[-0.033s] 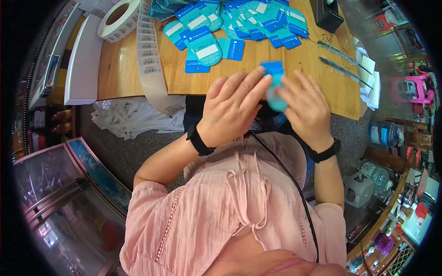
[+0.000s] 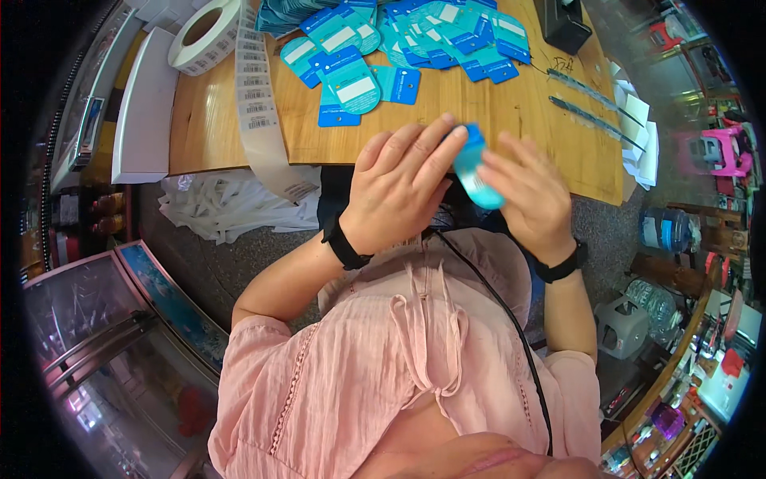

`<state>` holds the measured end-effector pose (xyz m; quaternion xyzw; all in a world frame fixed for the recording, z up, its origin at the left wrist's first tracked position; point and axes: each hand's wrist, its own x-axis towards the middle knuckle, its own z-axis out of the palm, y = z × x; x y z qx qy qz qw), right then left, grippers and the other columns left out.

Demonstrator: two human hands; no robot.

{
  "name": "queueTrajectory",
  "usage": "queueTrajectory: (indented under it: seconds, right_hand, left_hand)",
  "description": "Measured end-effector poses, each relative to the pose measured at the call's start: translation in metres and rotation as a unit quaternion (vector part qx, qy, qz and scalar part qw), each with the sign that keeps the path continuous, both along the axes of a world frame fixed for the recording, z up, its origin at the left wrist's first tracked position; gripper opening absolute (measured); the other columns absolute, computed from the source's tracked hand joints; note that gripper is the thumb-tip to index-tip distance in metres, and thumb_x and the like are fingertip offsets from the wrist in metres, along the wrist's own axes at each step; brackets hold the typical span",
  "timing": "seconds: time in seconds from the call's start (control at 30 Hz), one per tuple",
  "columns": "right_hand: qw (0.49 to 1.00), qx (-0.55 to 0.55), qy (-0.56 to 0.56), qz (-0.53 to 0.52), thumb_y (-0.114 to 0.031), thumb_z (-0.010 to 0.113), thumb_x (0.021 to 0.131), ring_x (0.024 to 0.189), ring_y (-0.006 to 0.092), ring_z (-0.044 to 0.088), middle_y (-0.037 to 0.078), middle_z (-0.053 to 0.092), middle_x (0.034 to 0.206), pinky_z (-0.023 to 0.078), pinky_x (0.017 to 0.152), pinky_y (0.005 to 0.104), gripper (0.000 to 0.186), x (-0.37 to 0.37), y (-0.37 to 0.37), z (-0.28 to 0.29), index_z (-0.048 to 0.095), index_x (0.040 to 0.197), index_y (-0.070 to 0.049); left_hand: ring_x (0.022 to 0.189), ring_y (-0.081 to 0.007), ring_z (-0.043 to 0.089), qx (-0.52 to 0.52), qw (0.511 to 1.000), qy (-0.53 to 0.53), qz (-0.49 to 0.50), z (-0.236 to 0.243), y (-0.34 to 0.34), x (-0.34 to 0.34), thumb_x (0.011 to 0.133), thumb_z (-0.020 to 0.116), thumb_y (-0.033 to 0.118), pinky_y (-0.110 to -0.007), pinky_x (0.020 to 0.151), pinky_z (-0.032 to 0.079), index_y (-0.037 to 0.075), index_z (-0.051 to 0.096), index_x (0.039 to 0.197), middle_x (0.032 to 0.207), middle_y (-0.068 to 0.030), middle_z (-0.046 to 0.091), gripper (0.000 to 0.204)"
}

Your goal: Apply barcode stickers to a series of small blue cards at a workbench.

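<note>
My left hand is closed, its fingers pressed together and the fingertips at the upper left edge of a hang-tag card. That card is blue at the top and teal at its rounded end, with a pale patch on it, slightly blurred. Over its right side lie the fingers of my right hand, smeared by motion; whether they grip it I cannot tell. Both hands are just off the near edge of the wooden table. Matching cards lie beyond them, overlapping in a loose spread.
A roll of barcode labels stands at the left, its strip trailing over the table edge. Beside it is a white box. A black holder and two dark thin tools lie right. White paper strips heap below.
The card has tilted, its rounded end swinging down and to the right and its top shifting lower. My right hand's fingers have moved slightly; my left hand has barely moved.
</note>
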<state>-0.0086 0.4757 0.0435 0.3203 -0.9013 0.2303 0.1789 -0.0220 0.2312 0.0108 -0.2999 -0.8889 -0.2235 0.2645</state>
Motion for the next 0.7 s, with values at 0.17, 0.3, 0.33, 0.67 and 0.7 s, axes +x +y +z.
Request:
queueTrajectory:
  seconds: [0.17, 0.3, 0.33, 0.67, 0.7]
  right_hand:
    - [0.941, -0.232, -0.2, 0.142, 0.003, 0.074, 0.09, 0.101, 0.0352, 0.081, 0.017, 0.082, 0.106, 0.063, 0.088, 0.0391, 0.019, 0.04, 0.019, 0.002, 0.081, 0.107, 0.0]
    - [0.979, -0.056, -0.177, -0.08, -0.007, 0.069, 0.098, 0.101, 0.0355, 0.077, 0.019, 0.08, 0.109, 0.061, 0.089, 0.0416, 0.02, 0.053, 0.042, -0.033, 0.08, 0.113, -0.001]
    - [0.984, -0.005, -0.124, -0.125, -0.009, 0.065, 0.102, 0.105, 0.0375, 0.075, 0.019, 0.079, 0.113, 0.06, 0.092, 0.0441, 0.022, 0.051, 0.05, -0.044, 0.079, 0.116, -0.001]
    - [0.956, -0.202, -0.211, -0.042, -0.018, 0.076, 0.1, 0.086, 0.0185, 0.078, 0.015, 0.081, 0.098, 0.059, 0.077, 0.0289, 0.028, 0.04, 0.003, 0.016, 0.078, 0.123, -0.001]
    - [0.954, -0.244, -0.162, -0.061, -0.017, 0.077, 0.1, 0.081, 0.0177, 0.077, 0.014, 0.08, 0.092, 0.058, 0.073, 0.0291, 0.025, 0.027, -0.006, 0.028, 0.079, 0.12, -0.002]
  left_hand:
    - [0.128, -0.0228, 0.061, -0.025, 1.0, -0.001, 0.013, -0.002, -0.001, 0.005, 0.083, 0.08, 0.021, -0.04, 0.112, 0.039, 0.015, 0.06, 0.152, 0.151, -0.0023, 0.064, 0.072]
    - [0.132, -0.0262, 0.058, -0.07, 0.997, 0.004, 0.02, 0.001, 0.0, 0.007, 0.084, 0.081, 0.026, -0.043, 0.115, 0.039, 0.017, 0.063, 0.15, 0.154, -0.0024, 0.062, 0.069]
    - [0.132, -0.0265, 0.058, -0.068, 0.998, 0.0, 0.016, 0.002, 0.001, 0.006, 0.084, 0.081, 0.026, -0.043, 0.115, 0.039, 0.017, 0.063, 0.15, 0.155, -0.0027, 0.061, 0.069]
    - [0.127, -0.0325, 0.061, 0.015, 0.997, -0.042, -0.058, 0.024, 0.005, 0.005, 0.086, 0.082, 0.019, -0.045, 0.11, 0.042, 0.011, 0.069, 0.138, 0.141, -0.0086, 0.067, 0.054]
    - [0.127, -0.0325, 0.061, 0.013, 0.997, -0.04, -0.057, 0.027, 0.008, 0.006, 0.086, 0.082, 0.019, -0.045, 0.11, 0.042, 0.011, 0.069, 0.138, 0.141, -0.0086, 0.067, 0.054]
